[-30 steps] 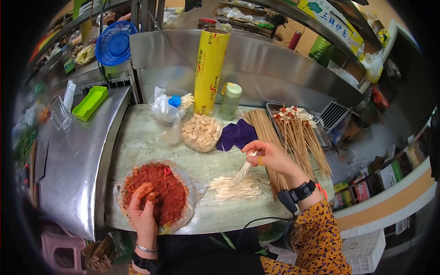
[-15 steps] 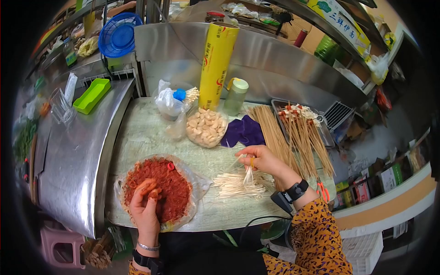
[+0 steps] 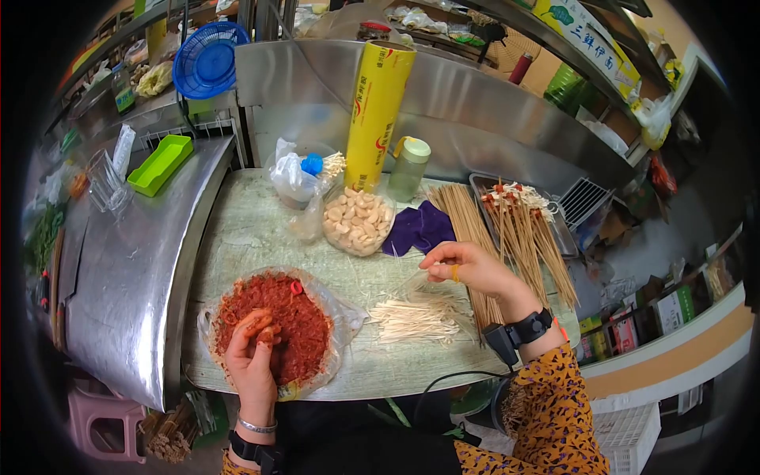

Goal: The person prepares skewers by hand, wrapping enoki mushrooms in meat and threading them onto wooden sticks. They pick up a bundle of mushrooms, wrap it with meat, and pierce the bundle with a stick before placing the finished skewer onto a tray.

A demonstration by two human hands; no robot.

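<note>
My left hand [image 3: 253, 348] hovers at the near edge of a plastic bag of chunky red paste [image 3: 305, 336]. Its fingers are curled together and smeared red; whatever they hold, if anything, is hidden. A small red ring [image 3: 296, 287] lies on the paste. Above a pile of thin white enoki mushrooms [image 3: 416, 319], my right hand [image 3: 467, 267] is closed in a pinch, with a yellow band around one finger. A faint, see-through wisp hangs near its fingertips, too thin to name. Bare wooden skewers [image 3: 467, 214] lie beyond that hand.
Behind the pile are a purple cloth [image 3: 419, 227], a bag of peeled garlic cloves [image 3: 358, 222], a yellow film roll [image 3: 378, 115] and a lidded bottle [image 3: 409, 169]. At the right, a metal tray [image 3: 564, 237] bears loaded skewers [image 3: 526, 226]. A steel counter [image 3: 131, 269] adjoins the left.
My right hand has risen and shifted right, away from the enoki pile. White strands that hung from its fingers no longer hang there. My left hand stays almost still.
</note>
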